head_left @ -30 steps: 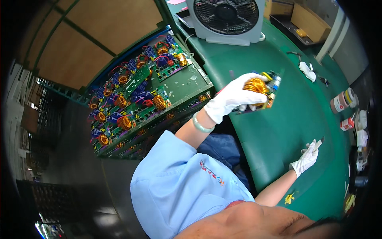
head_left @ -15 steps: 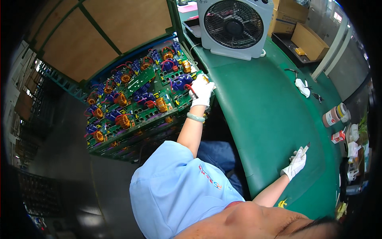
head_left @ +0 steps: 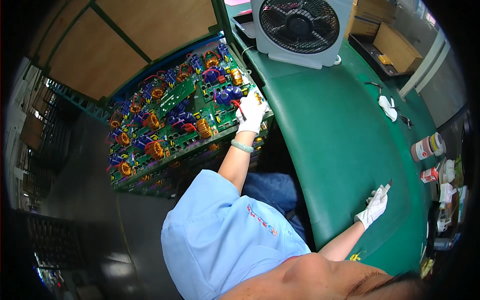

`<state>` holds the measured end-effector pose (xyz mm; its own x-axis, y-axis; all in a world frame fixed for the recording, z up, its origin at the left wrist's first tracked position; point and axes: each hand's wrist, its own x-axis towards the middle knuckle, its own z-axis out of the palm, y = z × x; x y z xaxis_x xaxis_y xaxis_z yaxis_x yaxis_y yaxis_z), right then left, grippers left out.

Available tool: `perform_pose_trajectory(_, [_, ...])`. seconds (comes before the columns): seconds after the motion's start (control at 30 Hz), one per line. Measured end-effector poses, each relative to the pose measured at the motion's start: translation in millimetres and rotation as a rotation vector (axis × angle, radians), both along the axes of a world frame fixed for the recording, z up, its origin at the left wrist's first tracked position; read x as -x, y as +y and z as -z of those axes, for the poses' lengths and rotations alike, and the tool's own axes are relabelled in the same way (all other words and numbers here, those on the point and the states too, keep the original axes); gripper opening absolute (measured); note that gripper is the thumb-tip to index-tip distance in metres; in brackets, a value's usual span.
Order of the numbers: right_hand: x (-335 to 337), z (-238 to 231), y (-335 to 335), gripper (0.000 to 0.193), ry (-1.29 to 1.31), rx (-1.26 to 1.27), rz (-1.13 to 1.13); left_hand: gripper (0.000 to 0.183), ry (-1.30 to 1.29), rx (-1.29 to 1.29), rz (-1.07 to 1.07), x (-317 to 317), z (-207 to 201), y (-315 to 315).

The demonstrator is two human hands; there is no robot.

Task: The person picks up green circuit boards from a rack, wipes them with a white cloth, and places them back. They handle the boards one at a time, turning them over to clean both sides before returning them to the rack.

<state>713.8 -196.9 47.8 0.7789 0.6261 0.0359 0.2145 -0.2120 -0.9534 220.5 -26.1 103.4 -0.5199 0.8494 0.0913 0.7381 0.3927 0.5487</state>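
My left hand point(head_left: 251, 112), in a white glove, is at the right end of a rack full of circuit boards. Its fingers are closed on the edge of a circuit board point(head_left: 258, 97) with a copper coil, and the glove hides much of that board. Around it sit several green circuit boards point(head_left: 212, 102) with blue capacitors, copper coils and red wires. One board point(head_left: 176, 100) lies tilted across others, its underside up. Over the green table my right hand point(head_left: 374, 207), also gloved, is closed on a small brush-like tool point(head_left: 389, 184) with a pale handle and dark tip.
A grey fan point(head_left: 301, 32) stands at the table's point(head_left: 325, 130) far end. Right of it are a cardboard box point(head_left: 397, 47) in a black tray, a white cloth-like item point(head_left: 387, 108), jars point(head_left: 424, 147) and a small red-and-white box point(head_left: 429, 175). A brown panel point(head_left: 150, 30) stands behind the rack.
The view has shifted slightly, so the fan sits higher and the table items farther right. Both hands keep about the same places and grips.
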Motion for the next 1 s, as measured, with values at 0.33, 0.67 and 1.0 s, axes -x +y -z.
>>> perform_pose_trajectory(0.33, [2, -5, -4, 0.031, 0.029, 0.029, 0.015, 0.072, 0.087, 0.02, -0.043, 4, 0, 3])
perform_pose_trajectory(0.67, [-3, -3, -6, 0.034, 0.004, 0.032, 0.018, 0.068, 0.131, 0.023, 0.024, 11, 2, 5])
perform_pose_trajectory(1.0, [8, -8, -5, 0.034, 0.025, 0.002, 0.023, 0.065, 0.152, -0.145, 0.084, 32, 21, 5])
